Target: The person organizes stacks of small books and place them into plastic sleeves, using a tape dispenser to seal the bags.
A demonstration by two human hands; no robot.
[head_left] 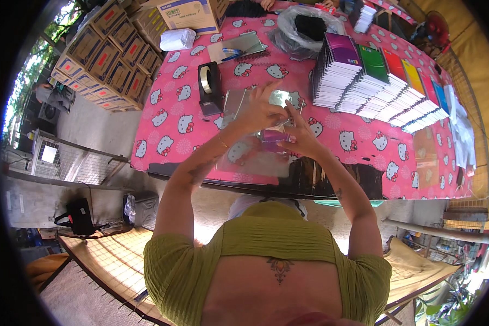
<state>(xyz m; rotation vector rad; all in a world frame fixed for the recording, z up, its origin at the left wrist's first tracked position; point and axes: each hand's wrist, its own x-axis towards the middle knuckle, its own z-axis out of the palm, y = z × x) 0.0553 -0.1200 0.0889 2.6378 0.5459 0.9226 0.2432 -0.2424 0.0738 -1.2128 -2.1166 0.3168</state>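
Observation:
Over the near middle of the table, my two hands meet above clear plastic sleeves and a small purple-covered notebook [271, 141]. My left hand [259, 113] has its thumb and forefinger pinched together, with the other fingers raised; what sits in the pinch is too small to make out. Close beside it, my right hand [303, 133] spreads its fingers over the purple notebook, the thumb low near its cover. A clear plastic sleeve [236, 103] lies flat under the left hand. Left of the hands stands a black tape dispenser [209, 89] with a roll of clear tape.
Tall stacks of spiral notebooks [337, 81] in several colours line the table's right. A clear bag [296, 35] with black contents sits at the back. An open carton [193, 16] and a white bundle [177, 39] stand far left; stacked cartons [106, 60] rise beyond the table.

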